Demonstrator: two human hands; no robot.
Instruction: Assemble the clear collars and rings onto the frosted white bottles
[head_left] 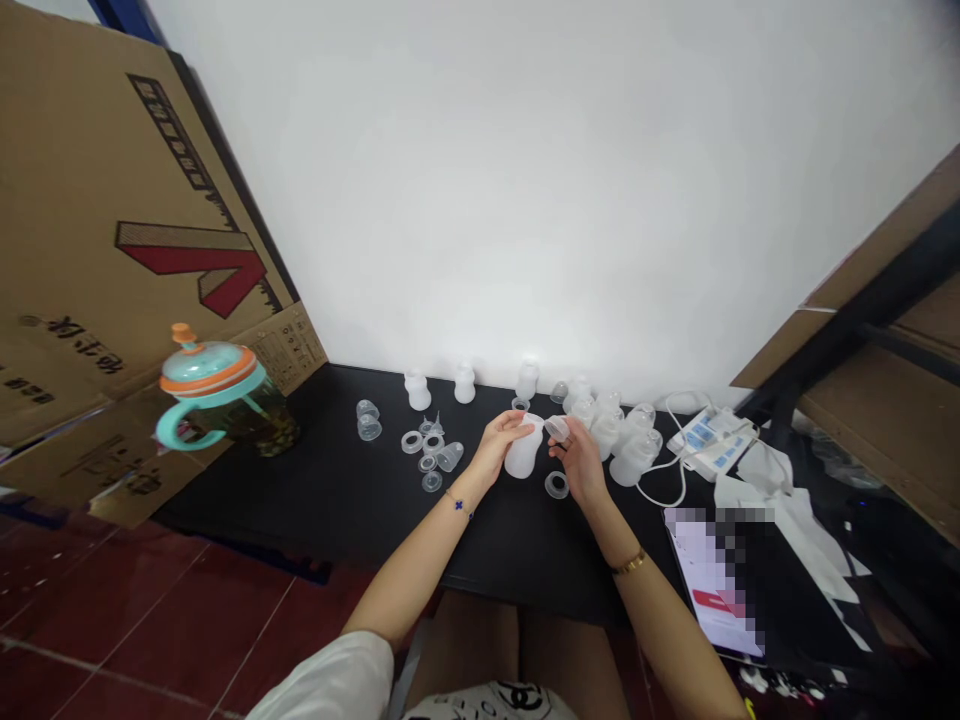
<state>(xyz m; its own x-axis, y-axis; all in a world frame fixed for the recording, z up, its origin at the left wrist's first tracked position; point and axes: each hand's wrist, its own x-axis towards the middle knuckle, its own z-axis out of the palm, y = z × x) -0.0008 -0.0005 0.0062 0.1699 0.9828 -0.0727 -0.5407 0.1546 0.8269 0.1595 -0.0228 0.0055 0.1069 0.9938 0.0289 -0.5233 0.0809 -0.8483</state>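
At the far left, a cardboard box (112, 250) stands beside the left end of the desk (300, 500). A glass mug (214, 385) with a teal handle and orange-trimmed lid sits in front of the box, near the desk's left corner. Moving right along the back edge, you have a stacked pair of clear cups (367, 421) and two white bottles (418, 392). Clear rings (411, 441) lie scattered toward the front of them.

At the centre of the desk, your left hand (499, 447) is closed around a frosted white bottle (523, 455), which stands upright. You can't tell from this view whether its base touches the desk. Your right hand (579, 462) pinches a small clear cup (556, 429) just beside the bottle's top. The bottle looks light and smooth, so grip its body rather than its rim. The cup looks light and slippery, so hold it firmly by its edge.

A loose ring (556, 485) lies just below your right hand. Further right, a cluster of white bottles (622, 432) crowds the back edge, next to a white power strip (709, 445) and its cable (660, 490). A sheet of paper (712, 585) with blurred print lies toward the right corner.
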